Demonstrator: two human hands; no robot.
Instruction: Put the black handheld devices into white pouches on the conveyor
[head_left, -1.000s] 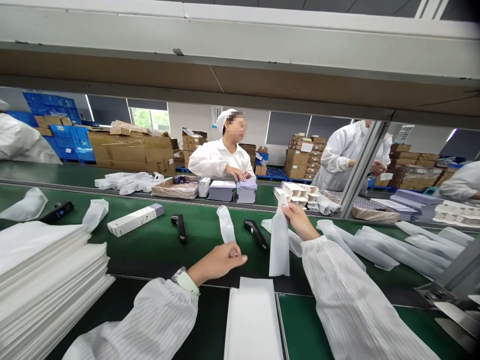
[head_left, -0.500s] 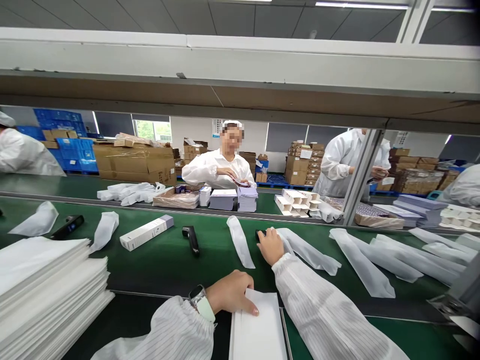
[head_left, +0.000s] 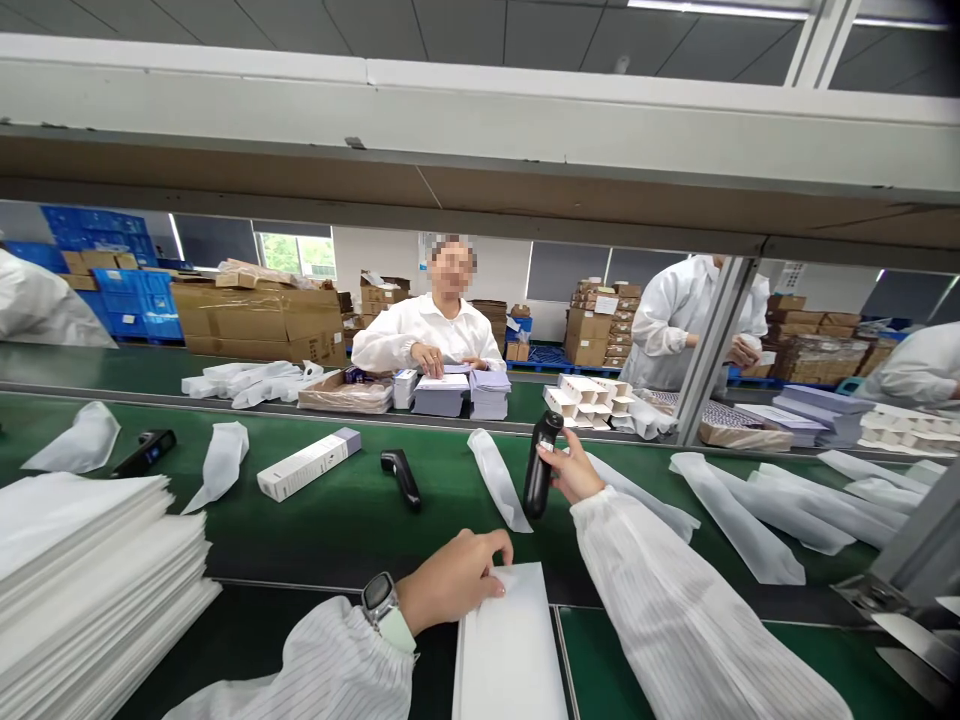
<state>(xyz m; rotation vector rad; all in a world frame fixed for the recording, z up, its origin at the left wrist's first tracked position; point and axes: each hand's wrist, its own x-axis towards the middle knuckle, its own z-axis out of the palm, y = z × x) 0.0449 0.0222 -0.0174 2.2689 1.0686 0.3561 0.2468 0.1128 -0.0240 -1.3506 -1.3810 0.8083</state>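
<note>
My right hand (head_left: 576,468) is closed around a black handheld device (head_left: 537,482), held upright over the green belt (head_left: 442,505); a small pale label shows near its top. Below and to the left, my left hand (head_left: 459,578) pinches the far end of a white foam sleeve (head_left: 514,650), which lies flat at the near edge of the belt. Just left of the held device rests a wrapped white sleeve (head_left: 499,480). Farther left on the belt lie another black device (head_left: 403,480) and a slim white box (head_left: 309,464).
A tall stack of white foam sheets (head_left: 90,600) stands at the near left. Several wrapped sleeves (head_left: 739,520) lie along the belt to the right. A metal post (head_left: 716,350) rises at the right. Across the belt, a co-worker (head_left: 442,325) handles stacks of paper booklets (head_left: 439,398).
My right hand has lifted the black device from the belt and turned it upright. My left hand has stayed at the foam sleeve's end, its fingertips now pinching the edge.
</note>
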